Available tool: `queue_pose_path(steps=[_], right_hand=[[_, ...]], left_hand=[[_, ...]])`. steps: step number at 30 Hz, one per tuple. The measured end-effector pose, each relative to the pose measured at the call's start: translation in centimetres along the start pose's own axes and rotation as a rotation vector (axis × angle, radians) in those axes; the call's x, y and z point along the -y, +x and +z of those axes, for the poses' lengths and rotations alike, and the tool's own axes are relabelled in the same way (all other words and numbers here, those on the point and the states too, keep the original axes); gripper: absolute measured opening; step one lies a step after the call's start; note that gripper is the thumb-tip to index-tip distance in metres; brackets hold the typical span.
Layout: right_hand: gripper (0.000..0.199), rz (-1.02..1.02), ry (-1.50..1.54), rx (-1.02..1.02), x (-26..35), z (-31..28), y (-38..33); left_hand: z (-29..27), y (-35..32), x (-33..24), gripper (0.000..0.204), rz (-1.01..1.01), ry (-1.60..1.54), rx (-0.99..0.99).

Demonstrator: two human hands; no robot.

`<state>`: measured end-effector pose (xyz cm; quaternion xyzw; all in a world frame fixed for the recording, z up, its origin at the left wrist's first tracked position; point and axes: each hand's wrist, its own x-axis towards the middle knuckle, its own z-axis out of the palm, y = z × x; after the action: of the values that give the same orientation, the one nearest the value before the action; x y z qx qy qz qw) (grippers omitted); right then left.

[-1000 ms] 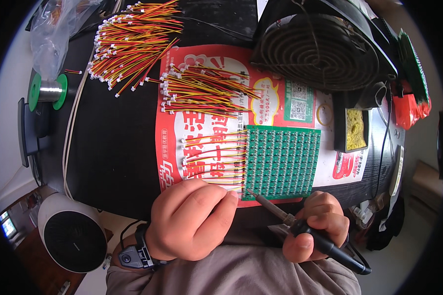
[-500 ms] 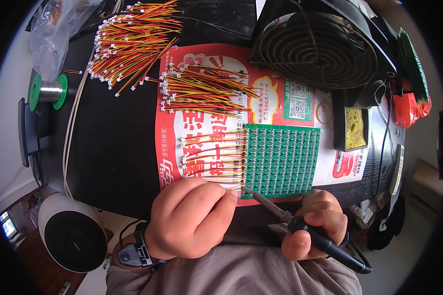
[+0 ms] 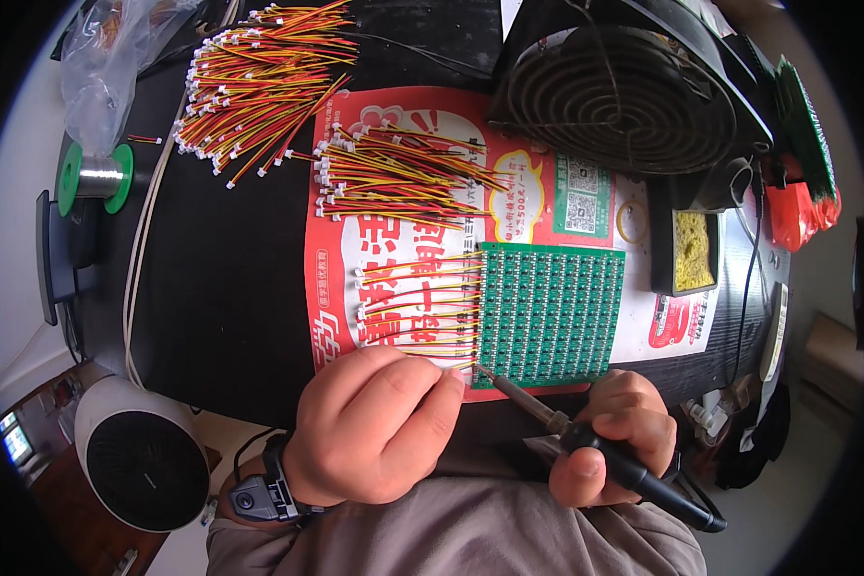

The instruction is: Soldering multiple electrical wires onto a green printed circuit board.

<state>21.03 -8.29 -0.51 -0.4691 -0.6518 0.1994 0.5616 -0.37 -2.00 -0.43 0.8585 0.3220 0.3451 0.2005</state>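
A green circuit board panel [image 3: 552, 312] lies on a red printed sheet [image 3: 336, 288]. Several red-and-yellow wire leads [image 3: 418, 298] run into its left edge. My right hand [image 3: 614, 437] grips a black soldering iron [image 3: 586, 446], whose tip touches the panel's lower left corner. My left hand [image 3: 374, 427] is closed just left of that corner, pinching a thin wire held at the tip. A black wrist-worn device [image 3: 259, 494] sits on my left wrist.
Two loose piles of red-and-yellow leads [image 3: 259, 82] lie at the back. A black fan [image 3: 624, 96] stands at the back right, a yellow sponge tray [image 3: 686, 250] beside it. A solder spool [image 3: 94, 178] and a clear bag [image 3: 106, 67] sit left. A white round heater [image 3: 139, 466] is below left.
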Motion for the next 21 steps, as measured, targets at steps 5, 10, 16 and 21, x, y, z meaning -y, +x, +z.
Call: queue_pose_path(steps=[5,10,16,21], right_hand=[[0.033,0.002,0.004,0.016,-0.04,-0.14,-0.03],[0.034,0.006,0.008,0.024,0.05,-0.17,0.05],[0.034,0.023,0.024,0.039,0.03,-0.3,0.0],[0.035,0.056,0.065,0.033,0.1,-0.85,-0.29]], left_hand=[[-0.11,-0.05,-0.01,0.029,0.01,0.008,0.002],[-0.12,0.05,-0.09,0.029,0.001,0.0,0.007],[-0.01,0.08,0.02,0.029,-0.003,-0.004,0.003],[0.03,0.04,-0.03,0.028,-0.006,-0.003,0.0]])
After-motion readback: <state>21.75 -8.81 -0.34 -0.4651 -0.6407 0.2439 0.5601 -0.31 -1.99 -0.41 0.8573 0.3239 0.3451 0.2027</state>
